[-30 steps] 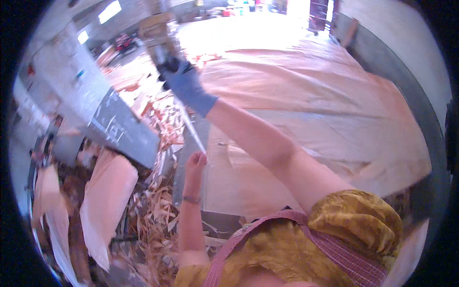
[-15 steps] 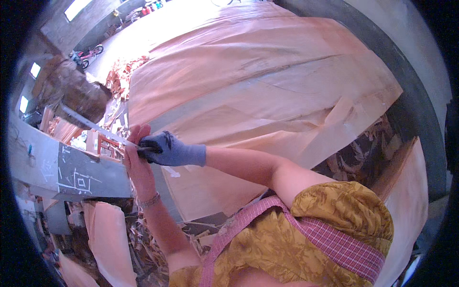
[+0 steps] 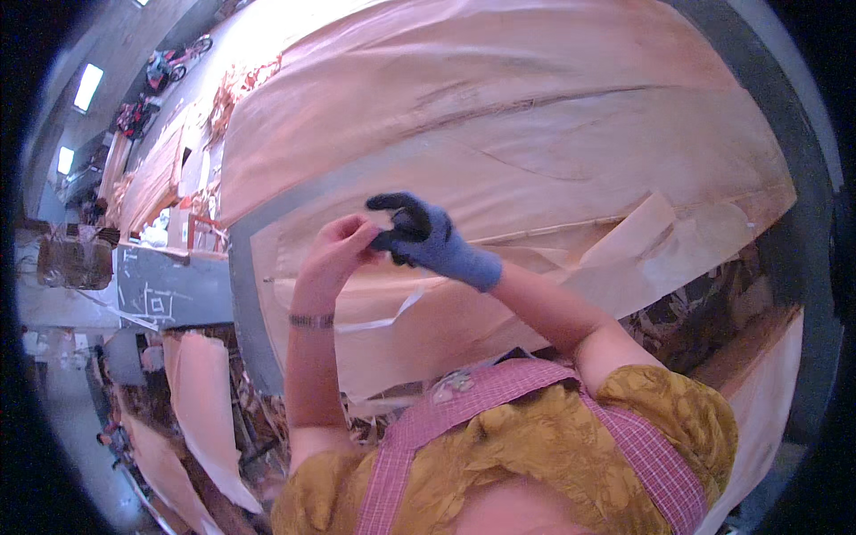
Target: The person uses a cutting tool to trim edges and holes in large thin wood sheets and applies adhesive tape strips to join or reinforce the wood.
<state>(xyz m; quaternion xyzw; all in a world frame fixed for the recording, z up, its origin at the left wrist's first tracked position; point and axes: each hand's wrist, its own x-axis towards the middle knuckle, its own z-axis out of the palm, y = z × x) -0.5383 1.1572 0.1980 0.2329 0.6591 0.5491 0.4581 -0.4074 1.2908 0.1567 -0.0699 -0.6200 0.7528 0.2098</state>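
Both hands meet over a large stack of thin, pale wood veneer sheets [image 3: 535,160]. My left hand [image 3: 334,254], bare with a dark band at the wrist, has its fingertips pinched together. Against those fingertips is my right hand [image 3: 426,239], in a blue glove with black fingers. Its index finger is raised and curved, and the other fingers are closed. Whatever lies between the fingertips is too small to make out. Just below the hands shows a thin white strip [image 3: 397,312]; whether it hangs from the glove or lies on the sheet cannot be told.
A grey beam with chalk marks [image 3: 178,287] stands left of the stack, with a brown wrapped bundle [image 3: 76,259] by it. Curled veneer pieces [image 3: 209,401] lean lower left. Scraps [image 3: 704,285] fill the gap on the right. Motorbikes [image 3: 178,64] stand far left.
Both hands have moved right, from beside the beam to over the stack. The long white strip that stretched left from them no longer does. My view has shifted, and the hands have drawn slightly apart.
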